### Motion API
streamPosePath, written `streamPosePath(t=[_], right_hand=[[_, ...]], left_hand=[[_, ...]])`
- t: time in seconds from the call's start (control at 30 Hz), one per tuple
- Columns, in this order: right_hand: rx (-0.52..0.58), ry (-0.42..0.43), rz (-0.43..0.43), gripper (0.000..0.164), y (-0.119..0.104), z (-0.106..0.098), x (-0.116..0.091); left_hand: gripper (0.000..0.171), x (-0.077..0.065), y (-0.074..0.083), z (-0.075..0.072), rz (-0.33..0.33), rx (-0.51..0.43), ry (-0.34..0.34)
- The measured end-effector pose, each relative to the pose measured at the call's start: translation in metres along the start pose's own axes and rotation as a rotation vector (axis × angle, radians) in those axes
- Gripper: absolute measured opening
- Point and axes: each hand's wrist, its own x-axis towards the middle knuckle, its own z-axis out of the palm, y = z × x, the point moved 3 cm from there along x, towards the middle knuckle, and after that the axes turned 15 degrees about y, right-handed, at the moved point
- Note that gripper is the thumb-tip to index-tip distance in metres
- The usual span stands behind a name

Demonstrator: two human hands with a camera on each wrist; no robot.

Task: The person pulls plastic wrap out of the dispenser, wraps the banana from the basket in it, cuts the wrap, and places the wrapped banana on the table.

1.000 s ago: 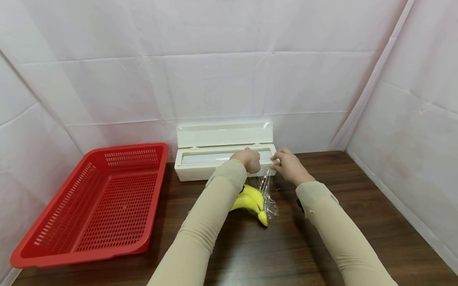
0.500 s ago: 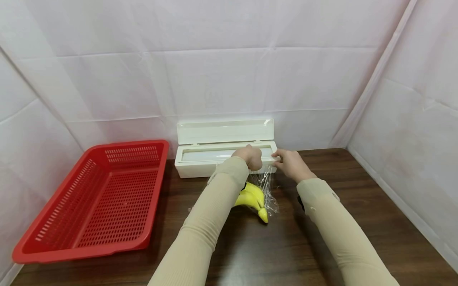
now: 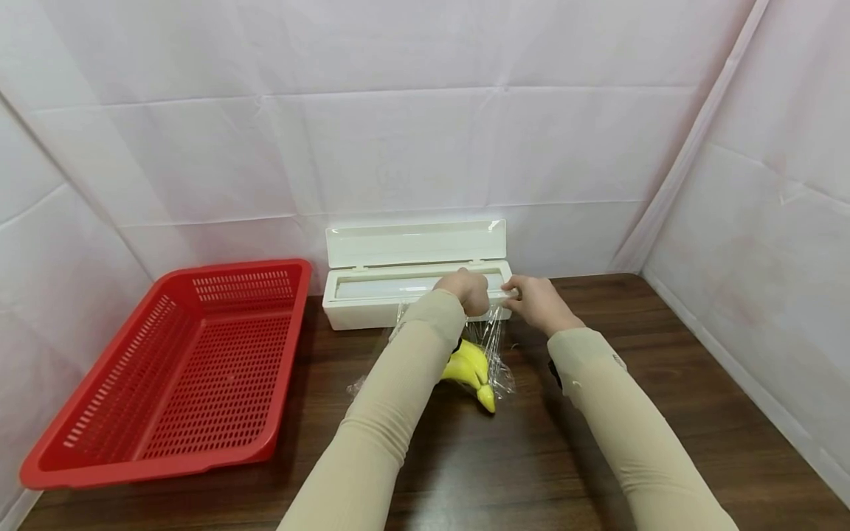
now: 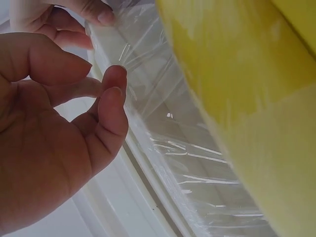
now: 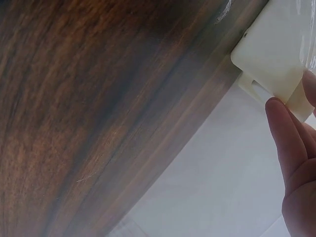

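Note:
A white cling film box (image 3: 361, 317) lies along the back of the table, its lid (image 3: 415, 245) standing up and a film roll (image 3: 381, 288) inside. Clear cling film (image 4: 192, 170) runs down from its front edge to yellow bananas (image 3: 470, 365), partly behind the left sleeve. Over the box's front edge, my left hand (image 3: 466, 293) has curled fingers; the left wrist view shows its fingertips beside the film and a small gap inside the thumb, with nothing visible held. My right hand (image 3: 541, 304) pinches the box's right front corner between thumb and fingers, as the right wrist view shows.
A red plastic basket (image 3: 279, 383) with a slotted bottom stands on the left of the dark wooden table (image 3: 505, 472). White cloth (image 3: 398, 155) hangs behind and along both sides. A crumpled film edge (image 3: 356, 386) lies left of the bananas.
My left hand has shifted slightly right along the box's front edge. The right hand stays at the corner. More film shows left of the left sleeve.

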Motion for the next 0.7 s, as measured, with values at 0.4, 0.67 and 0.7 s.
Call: streamPosePath(t=[0.4, 0.67, 0.7], right_hand=[[-0.023, 0.006, 0.006, 0.028, 0.003, 0.000, -0.001], [-0.011, -0.013, 0.010, 0.029, 0.001, 0.002, -0.002], [-0.013, -0.012, 0.009, 0.029, 0.001, 0.002, -0.002]], left_hand=[[0.021, 0.012, 0.008, 0.009, -0.011, 0.012, -0.050], [0.020, 0.007, 0.014, 0.008, 0.019, 0.024, -0.039], [0.019, 0.007, 0.014, 0.009, 0.023, 0.027, -0.037]])
